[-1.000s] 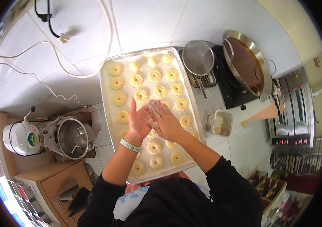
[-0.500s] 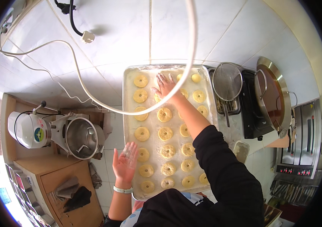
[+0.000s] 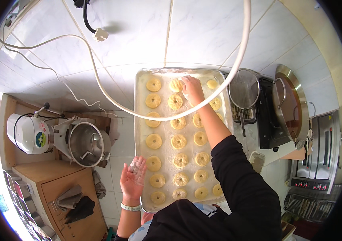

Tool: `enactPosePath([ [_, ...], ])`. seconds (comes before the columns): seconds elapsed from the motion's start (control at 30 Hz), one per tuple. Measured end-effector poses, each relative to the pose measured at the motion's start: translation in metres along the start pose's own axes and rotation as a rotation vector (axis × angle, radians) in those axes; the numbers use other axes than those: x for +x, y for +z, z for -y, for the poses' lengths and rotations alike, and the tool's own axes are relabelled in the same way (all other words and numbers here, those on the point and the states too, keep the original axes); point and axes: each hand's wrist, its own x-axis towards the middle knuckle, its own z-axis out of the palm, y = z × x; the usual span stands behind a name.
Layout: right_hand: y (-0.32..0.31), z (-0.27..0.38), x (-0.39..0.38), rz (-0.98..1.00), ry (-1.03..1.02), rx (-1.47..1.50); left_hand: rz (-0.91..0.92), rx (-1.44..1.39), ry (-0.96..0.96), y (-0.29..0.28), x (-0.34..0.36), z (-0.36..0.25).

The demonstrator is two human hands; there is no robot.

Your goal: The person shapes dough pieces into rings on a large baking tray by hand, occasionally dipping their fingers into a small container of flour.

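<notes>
A large floured metal tray (image 3: 167, 193) bears several rows of pale dough rings. My right hand (image 3: 193, 90) reaches to its far part, fingers curled down beside the right edge of a dough piece (image 3: 175, 85) in the second column. What the fingers close on is hidden under the hand. A dough ring (image 3: 175, 101) with a small hole lies just nearer. Right of the hand sits a smooth round dough piece (image 3: 212, 84). My left hand (image 3: 135, 176) hovers over the tray's near left edge, palm up, fingers open and dusted with flour, holding nothing.
A white cable (image 3: 114, 105) loops across the view, over the tray and my right forearm. On the right stand a round mesh strainer (image 3: 244, 89), a black stove (image 3: 268, 116) and a wide pan of brown liquid (image 3: 293, 100). A stand mixer (image 3: 30, 134) with a steel bowl (image 3: 86, 144) is left.
My right hand has gone from lying flat on the second-column dough piece to curled fingers at its right, uncovering that piece. My left hand stays palm up. The view has shifted slightly.
</notes>
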Motion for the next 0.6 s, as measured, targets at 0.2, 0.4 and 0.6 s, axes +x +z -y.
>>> enactPosePath([
  [0.2,-0.006,-0.001,-0.006,-0.054,-0.055,-0.080,-0.004,-0.045,-0.026,-0.004,-0.001,0.005],
  [0.4,-0.008,0.002,-0.005,0.131,-0.039,-0.150,-0.020,-0.017,-0.020,-0.004,0.000,0.009],
  [0.6,-0.011,0.013,-0.012,0.191,-0.002,-0.237,-0.023,-0.026,-0.010,-0.010,-0.003,0.008],
])
